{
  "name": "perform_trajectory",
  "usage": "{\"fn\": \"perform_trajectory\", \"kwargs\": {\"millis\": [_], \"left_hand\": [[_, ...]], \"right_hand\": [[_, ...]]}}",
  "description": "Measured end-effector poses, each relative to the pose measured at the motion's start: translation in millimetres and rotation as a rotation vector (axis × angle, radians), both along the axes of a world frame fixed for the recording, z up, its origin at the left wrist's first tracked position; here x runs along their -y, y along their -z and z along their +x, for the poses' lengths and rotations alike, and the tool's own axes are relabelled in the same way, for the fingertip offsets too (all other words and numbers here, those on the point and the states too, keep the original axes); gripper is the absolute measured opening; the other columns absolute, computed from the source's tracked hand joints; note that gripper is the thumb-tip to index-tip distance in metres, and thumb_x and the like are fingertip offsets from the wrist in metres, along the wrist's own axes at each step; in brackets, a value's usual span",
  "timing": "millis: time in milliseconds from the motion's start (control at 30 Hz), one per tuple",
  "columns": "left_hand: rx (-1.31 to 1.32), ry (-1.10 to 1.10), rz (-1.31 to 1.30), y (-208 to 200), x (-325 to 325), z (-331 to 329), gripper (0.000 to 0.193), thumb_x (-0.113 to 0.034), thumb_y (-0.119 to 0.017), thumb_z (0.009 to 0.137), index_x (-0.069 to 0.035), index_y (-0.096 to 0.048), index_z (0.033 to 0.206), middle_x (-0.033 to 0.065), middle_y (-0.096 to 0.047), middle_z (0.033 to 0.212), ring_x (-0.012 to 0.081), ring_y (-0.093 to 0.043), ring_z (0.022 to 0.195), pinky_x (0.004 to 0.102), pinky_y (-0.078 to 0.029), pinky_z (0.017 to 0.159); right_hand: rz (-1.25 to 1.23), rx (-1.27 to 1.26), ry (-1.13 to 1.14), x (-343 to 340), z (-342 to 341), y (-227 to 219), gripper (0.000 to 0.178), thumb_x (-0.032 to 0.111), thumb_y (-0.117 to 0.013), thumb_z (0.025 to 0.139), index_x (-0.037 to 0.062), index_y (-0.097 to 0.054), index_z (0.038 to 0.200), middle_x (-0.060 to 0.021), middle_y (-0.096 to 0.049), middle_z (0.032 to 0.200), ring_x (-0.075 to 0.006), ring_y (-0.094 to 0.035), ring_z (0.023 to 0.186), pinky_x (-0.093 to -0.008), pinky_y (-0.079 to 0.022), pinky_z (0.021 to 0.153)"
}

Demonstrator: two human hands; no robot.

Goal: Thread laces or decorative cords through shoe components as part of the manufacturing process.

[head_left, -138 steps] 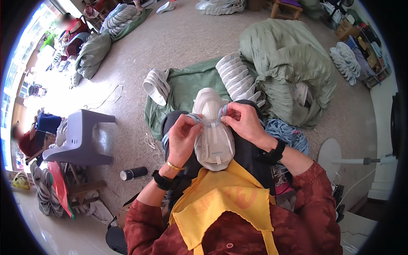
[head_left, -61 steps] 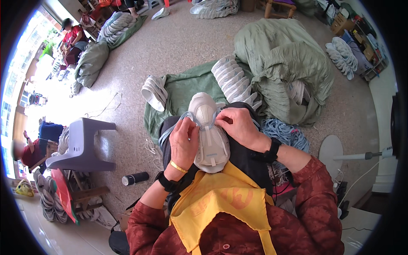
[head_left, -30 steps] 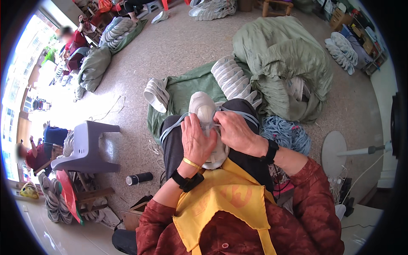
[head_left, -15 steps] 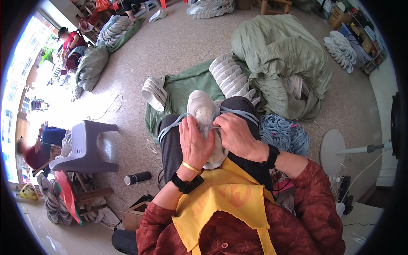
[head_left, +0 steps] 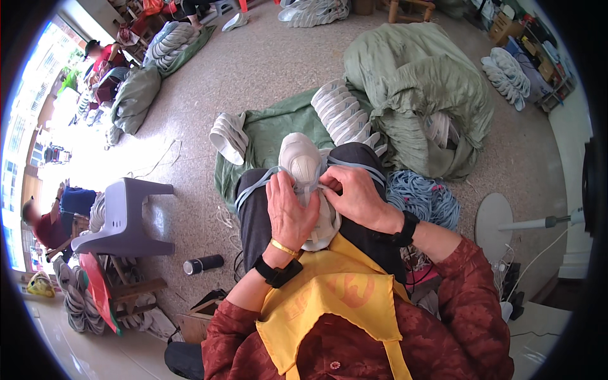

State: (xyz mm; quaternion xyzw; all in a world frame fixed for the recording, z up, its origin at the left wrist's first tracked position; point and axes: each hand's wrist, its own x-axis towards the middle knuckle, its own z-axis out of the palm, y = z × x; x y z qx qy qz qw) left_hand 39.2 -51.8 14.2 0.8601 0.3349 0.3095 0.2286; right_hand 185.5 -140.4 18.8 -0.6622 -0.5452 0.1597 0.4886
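Left hand (head_left: 290,218), thumb spread from fingers, seemingly steadies the pale shoe (head_left: 299,149) while the right hand (head_left: 361,200) pinches something hidden.

White mesh shoe (head_left: 299,152), toe pointing away; left hand (head_left: 292,212) and right hand (head_left: 361,199) at its pale blue flat laces (head_left: 360,167). White nested shoe uppers (head_left: 342,113), one row, on green cloth (head_left: 278,126). Bulging pale-green fabric sack (head_left: 430,88), right. Grey plastic chair (head_left: 120,221), left.

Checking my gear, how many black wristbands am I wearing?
2: one black wristband worn just above the left hand, another just above the right hand. The red sleeves might hide more.
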Motion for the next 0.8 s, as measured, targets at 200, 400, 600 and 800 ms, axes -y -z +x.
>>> {"fn": "perform_trajectory", "kwargs": {"millis": [200,400,600,800], "left_hand": [[0.016,0.016,-0.024,-1.5,0.9,-2.3,0.041,-0.010,-0.076,0.076,-0.001,-0.046,0.102,0.0182,-0.050,0.096,0.0401,-0.051,0.095,0.0481,-0.043,0.084],[0.016,0.019,-0.046,-0.1,-0.8,-3.4,0.041,-0.010,-0.077,0.076,-0.001,-0.046,0.103,0.0183,-0.050,0.096,0.0404,-0.051,0.096,0.0479,-0.043,0.084],[0.015,0.016,-0.044,1.4,-1.7,-3.3,0.041,-0.011,-0.077,0.076,-0.001,-0.046,0.102,0.0179,-0.050,0.095,0.0401,-0.051,0.095,0.0478,-0.043,0.083],[0.021,0.017,-0.035,-0.2,-1.2,-3.7,0.041,-0.011,-0.077,0.076,-0.001,-0.047,0.102,0.0178,-0.050,0.096,0.0397,-0.051,0.095,0.0474,-0.043,0.083]], "right_hand": [[-0.068,-0.057,-0.044,-1.2,7.5,-1.8,0.012,-0.005,-0.072,0.082,-0.0047,-0.067,0.092,-0.0141,-0.072,0.081,-0.0214,-0.073,0.071,-0.0315,-0.058,0.066],[-0.078,-0.037,-0.087,-2.6,10.4,-2.3,0.014,-0.007,-0.071,0.080,-0.0048,-0.067,0.093,-0.0120,-0.070,0.090,-0.0195,-0.073,0.074,-0.0303,-0.058,0.066],[-0.010,-0.019,-0.085,1.1,6.7,-3.7,0.018,-0.009,-0.070,0.080,-0.0040,-0.066,0.097,-0.0102,-0.069,0.100,-0.0188,-0.073,0.077,-0.0287,-0.059,0.067],[0.001,-0.044,-0.078,1.7,4.7,-7.0,0.022,-0.007,-0.068,0.080,-0.0008,-0.065,0.100,-0.0124,-0.069,0.093,-0.0229,-0.072,0.074,-0.0321,-0.058,0.067]]}}
